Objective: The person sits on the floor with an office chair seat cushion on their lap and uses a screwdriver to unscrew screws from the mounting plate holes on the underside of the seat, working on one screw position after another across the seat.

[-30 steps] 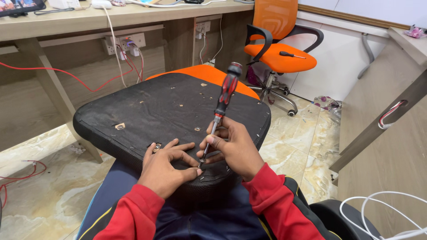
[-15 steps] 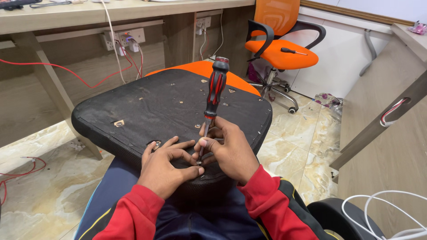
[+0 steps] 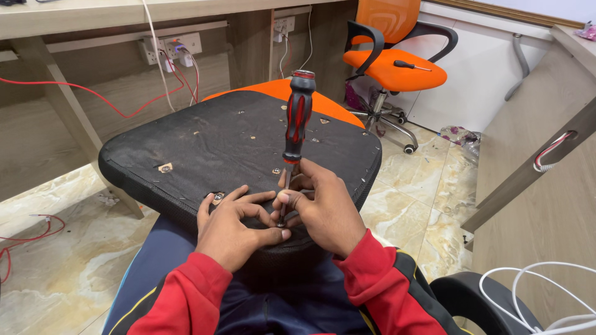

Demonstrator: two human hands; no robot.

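Black seat underside (image 3: pixel 205 139) with orange edge, red-and-black screwdriver (image 3: pixel 297 121), red sleeves (image 3: pixel 379 273), orange chair (image 3: pixel 397 62)

- Floor (image 3: pixel 410 205) under me: glossy marble-look tile, beige with grey veins.
- Wooden desk (image 3: pixel 93 18) ahead of me, slanted leg, wood panel behind.
- White power strip (image 3: pixel 171 46) under the desk, plugs in, a red cable (image 3: pixel 93 96) and a white one hanging from there.
- Orange office chair (image 3: pixel 394 62) with black armrests on castors, far right, against a white wall (image 3: pixel 472 74).
- Wooden cabinet (image 3: pixel 546 180) on my right, white cable (image 3: pixel 546 291) looped near it.
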